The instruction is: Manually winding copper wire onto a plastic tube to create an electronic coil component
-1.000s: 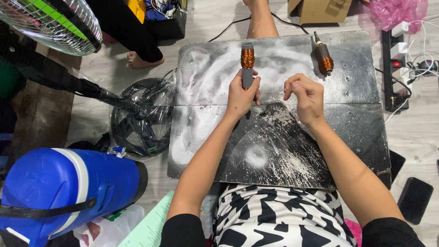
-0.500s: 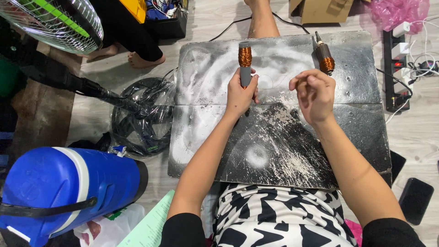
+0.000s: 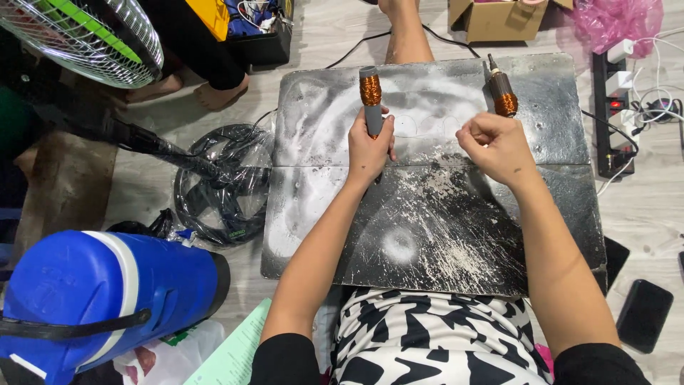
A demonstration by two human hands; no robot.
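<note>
From the head view I see 2 hands over a dusty, scratched dark work board that rests across the lap. The left hand is wrapped around the grey shaft of a copper-wound coil, holding it near the far middle of the board with the winding projecting beyond the fingers. The right hand is curled into a loose fist just above the board; I cannot tell whether it pinches a wire or anything else. A second copper-wound coil lies on the board just beyond the right hand, apart from it. I judge the held coil to be stiff and moderately light, with a hard shaft that gives a firm grip. The fine copper winding looks easy to scrape or loosen, so I would take hold on the bare grey shaft below the winding, as the left hand does, and not on the wire turns. To the left stand 1 blue cooler jug and 1 floor fan; a power strip lies at the right.
</note>
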